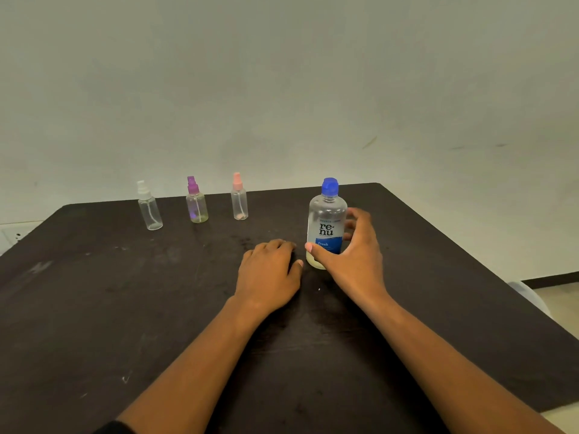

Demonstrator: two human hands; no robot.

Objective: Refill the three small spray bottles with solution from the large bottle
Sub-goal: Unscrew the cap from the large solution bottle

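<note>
The large clear bottle with a blue cap and a blue label stands upright on the dark table. My right hand curls round its lower part, thumb in front and fingers behind. My left hand rests palm down on the table just left of the bottle, holding nothing. Three small clear spray bottles stand in a row at the far left: one with a white top, one with a purple top, one with a pink top.
A pale wall rises right behind the table's far edge. At the right the table's edge runs diagonally, with floor beyond it. A white wall socket shows at the far left.
</note>
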